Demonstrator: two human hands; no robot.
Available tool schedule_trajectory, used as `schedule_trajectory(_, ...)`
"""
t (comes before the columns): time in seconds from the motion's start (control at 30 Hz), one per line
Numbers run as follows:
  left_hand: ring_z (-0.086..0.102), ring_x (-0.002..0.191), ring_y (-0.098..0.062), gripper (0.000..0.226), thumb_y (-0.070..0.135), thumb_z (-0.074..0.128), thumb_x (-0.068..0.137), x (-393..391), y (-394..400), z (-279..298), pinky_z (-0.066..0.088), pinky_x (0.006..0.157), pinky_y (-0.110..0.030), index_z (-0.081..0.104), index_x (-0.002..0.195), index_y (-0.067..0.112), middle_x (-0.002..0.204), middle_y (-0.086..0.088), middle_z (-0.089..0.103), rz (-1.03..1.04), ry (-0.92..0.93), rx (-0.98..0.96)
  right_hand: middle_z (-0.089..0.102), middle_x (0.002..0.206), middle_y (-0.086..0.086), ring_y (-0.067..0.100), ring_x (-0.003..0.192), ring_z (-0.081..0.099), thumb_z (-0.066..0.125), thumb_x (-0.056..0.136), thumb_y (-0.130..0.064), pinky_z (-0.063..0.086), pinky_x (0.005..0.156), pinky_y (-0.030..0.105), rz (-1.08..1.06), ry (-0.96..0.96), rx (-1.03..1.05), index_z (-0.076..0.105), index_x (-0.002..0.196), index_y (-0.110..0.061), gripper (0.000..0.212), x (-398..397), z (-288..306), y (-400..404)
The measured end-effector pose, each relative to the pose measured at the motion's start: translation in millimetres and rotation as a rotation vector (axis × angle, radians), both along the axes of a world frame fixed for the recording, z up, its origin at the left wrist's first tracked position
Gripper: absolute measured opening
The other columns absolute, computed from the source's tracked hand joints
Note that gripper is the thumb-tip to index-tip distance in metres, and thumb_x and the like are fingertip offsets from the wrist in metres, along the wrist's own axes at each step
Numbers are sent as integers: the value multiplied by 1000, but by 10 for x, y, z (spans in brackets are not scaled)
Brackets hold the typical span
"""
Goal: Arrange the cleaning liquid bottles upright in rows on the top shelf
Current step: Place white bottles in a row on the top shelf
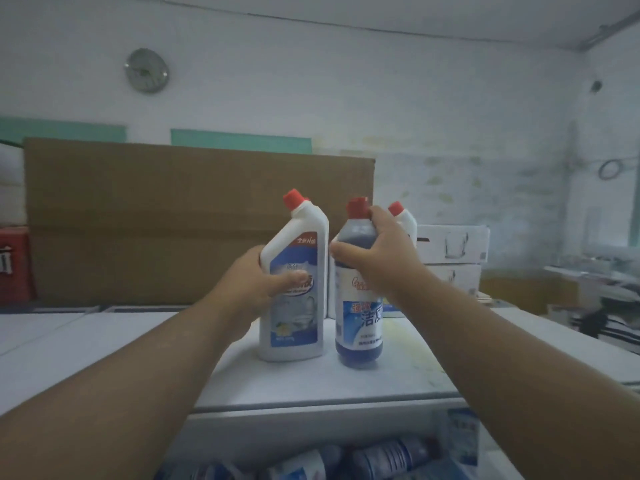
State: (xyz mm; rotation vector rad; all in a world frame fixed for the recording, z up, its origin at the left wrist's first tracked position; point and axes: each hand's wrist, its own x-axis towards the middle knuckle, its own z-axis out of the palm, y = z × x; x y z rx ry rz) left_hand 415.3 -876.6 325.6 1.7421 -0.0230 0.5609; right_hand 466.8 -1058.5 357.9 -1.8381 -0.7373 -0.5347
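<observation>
Loose bottles (381, 459) lie on their sides in the bin or lower shelf at the bottom edge of the view, closest to you and beneath your forearms; they are blurred, and their number cannot be counted. Above them, your two hands reach forward and slightly up onto the top shelf (408, 368), each clamped on its own bottle. Your left hand (263, 282) wraps the body of the white angled-neck bottle (298, 265), thumb across the blue label, fingers behind it. Your right hand (377, 251) grips the shoulder of the blue-liquid bottle (360, 327), fingertips up at the red cap.

Both bottles stand upright, long axes vertical, bases on or just above the shelf surface; contact cannot be confirmed. They sit just beside each other, a narrow gap between them, forming what appears to be a front row. Directly behind them stand further white bottles (403, 220), one red cap showing past your right hand, so the rear row lies straight ahead of both hands. A large cardboard box (156, 220) closes off the shelf to the left rear.

Judged from this layout, the next move is a release of both bottles, followed by a reach straight down and toward you for the lying stock, which either hand can reach about equally.
</observation>
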Motion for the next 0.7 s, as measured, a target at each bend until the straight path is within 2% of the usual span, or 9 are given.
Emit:
schedule_trajectory(0.07, 74, 87, -23, 38, 22, 83, 74, -26, -18, -18, 57, 74, -40, 66, 107, 23, 91, 2, 77, -12, -4, -5, 63, 93, -3, 15, 84, 67, 80, 80, -31, 60, 75, 34, 31, 39, -2, 50, 117, -26, 47, 45, -49, -6)
schedule_trajectory(0.2, 71, 97, -27, 56, 35, 82, 60, -75, -102, -80, 56, 90, -52, 64, 112, 24, 101, -1, 75, 29, 10, -53, 64, 98, -4, 14, 86, 68, 80, 81, -34, 61, 72, 31, 79, 102, 12, 47, 124, -28, 54, 88, -89, -35)
schedule_trajectory(0.3, 69, 97, -26, 49, 29, 83, 65, -98, -149, -141, 58, 85, -47, 61, 109, 27, 102, 0, 73, 61, 58, -58, 63, 108, -5, 16, 95, 67, 77, 82, -43, 61, 79, 36, 69, 112, -63, 40, 134, -30, 64, 80, -89, -65)
schedule_trajectory(0.4, 67, 92, -20, 39, 16, 83, 75, -132, -165, -238, 55, 73, -34, 60, 103, 29, 98, 3, 72, 84, 90, -50, 59, 114, -5, 16, 101, 64, 75, 85, -44, 59, 86, 38, 21, 13, -115, 37, 134, -29, 63, 4, -117, -126)
schedule_trajectory(0.47, 66, 85, -13, 38, 14, 81, 77, -177, -171, -281, 51, 61, -25, 58, 102, 29, 96, 7, 70, 84, 89, -40, 57, 122, -3, 17, 107, 62, 76, 84, -42, 57, 91, 39, -28, -65, -88, 38, 136, -26, 67, -48, -141, -166)
schedule_trajectory(0.53, 65, 83, -10, 40, 15, 82, 77, -231, -164, -297, 48, 57, -22, 56, 105, 29, 95, 9, 69, 105, 72, -19, 54, 127, -2, 19, 110, 58, 77, 82, -45, 56, 95, 40, -118, -153, -122, 39, 137, -24, 70, -87, -160, -193)
schedule_trajectory(0.63, 67, 90, -15, 44, 18, 84, 76, -295, -126, -298, 56, 69, -31, 56, 110, 27, 101, 5, 70, 135, 27, 26, 52, 124, -2, 14, 110, 50, 72, 84, -52, 50, 98, 36, -299, -339, -242, 46, 132, -23, 62, -181, -162, -223)
schedule_trajectory(0.7, 68, 96, -19, 45, 20, 84, 75, -348, -117, -266, 58, 79, -39, 57, 109, 29, 104, 3, 71, 119, -30, 18, 52, 118, -4, 11, 103, 49, 70, 86, -50, 48, 94, 29, -324, -410, -235, 51, 127, -21, 54, -276, -130, -226)
